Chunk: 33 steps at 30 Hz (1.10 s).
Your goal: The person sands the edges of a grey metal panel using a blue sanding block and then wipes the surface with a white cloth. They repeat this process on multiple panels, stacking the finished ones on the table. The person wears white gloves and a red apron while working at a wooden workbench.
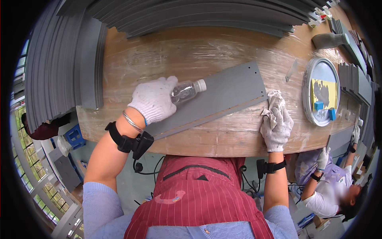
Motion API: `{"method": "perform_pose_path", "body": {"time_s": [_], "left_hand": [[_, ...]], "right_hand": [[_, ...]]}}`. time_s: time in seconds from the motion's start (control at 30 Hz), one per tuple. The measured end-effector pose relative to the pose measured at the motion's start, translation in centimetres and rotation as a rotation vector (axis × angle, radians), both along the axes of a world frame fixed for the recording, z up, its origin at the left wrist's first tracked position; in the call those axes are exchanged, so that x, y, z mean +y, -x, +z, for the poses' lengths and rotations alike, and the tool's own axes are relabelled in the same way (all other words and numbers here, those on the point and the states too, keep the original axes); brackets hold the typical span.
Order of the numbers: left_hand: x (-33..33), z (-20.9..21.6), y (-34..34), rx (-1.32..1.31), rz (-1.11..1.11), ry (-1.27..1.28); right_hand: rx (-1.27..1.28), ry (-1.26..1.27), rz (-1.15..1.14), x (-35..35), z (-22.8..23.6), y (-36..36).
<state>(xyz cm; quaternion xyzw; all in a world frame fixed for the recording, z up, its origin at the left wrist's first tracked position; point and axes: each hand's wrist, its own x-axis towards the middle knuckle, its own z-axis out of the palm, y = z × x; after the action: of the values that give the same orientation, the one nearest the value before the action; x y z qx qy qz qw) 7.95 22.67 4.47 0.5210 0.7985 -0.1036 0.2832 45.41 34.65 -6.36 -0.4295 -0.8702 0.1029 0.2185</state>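
A grey panel [227, 89] with small drilled holes at its right end and a groove along its near edge lies slantwise on the plastic-covered table. My left hand [154, 98], in a white knit glove, is wrapped round a small clear plastic bottle [185, 91] with a white cap, tilted over the panel's left part. Beyond the panel's right end, my right hand [277, 129], gloved too, is closed on a crumpled whitish cloth [275, 101] against the table. Whether liquid is in the bottle I cannot tell.
Stacked grey panels stand at the left [57, 63] and along the back [199, 18]. To the right sits a round lid [305, 95] with a yellow sheet and blue blocks. A grey bottle [329, 40] lies at the far right. Another person [328, 187] works at the right.
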Motion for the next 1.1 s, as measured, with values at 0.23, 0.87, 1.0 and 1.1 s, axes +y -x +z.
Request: {"method": "perform_pose_path", "body": {"time_s": [0.23, 0.87, 1.0, 1.1], "left_hand": [[3.6, 0.7, -3.6, 0.05, -0.093, 0.103], [-9.3, -6.6, 9.8, -0.529, 1.156, -0.991], [-10.9, -6.6, 9.2, -0.521, 1.081, -1.057], [-15.0, -5.3, 9.0, -0.142, 0.954, -0.702]], "right_hand": [[0.047, -0.047, -0.07, 0.1, -0.7, 0.1], [0.255, 0.011, 0.005, 3.5, 4.6, 5.8], [0.073, -0.192, 0.107, 4.4, 4.9, 13.5], [-0.141, -0.121, 0.154, 3.2, 2.2, 15.5]]}}
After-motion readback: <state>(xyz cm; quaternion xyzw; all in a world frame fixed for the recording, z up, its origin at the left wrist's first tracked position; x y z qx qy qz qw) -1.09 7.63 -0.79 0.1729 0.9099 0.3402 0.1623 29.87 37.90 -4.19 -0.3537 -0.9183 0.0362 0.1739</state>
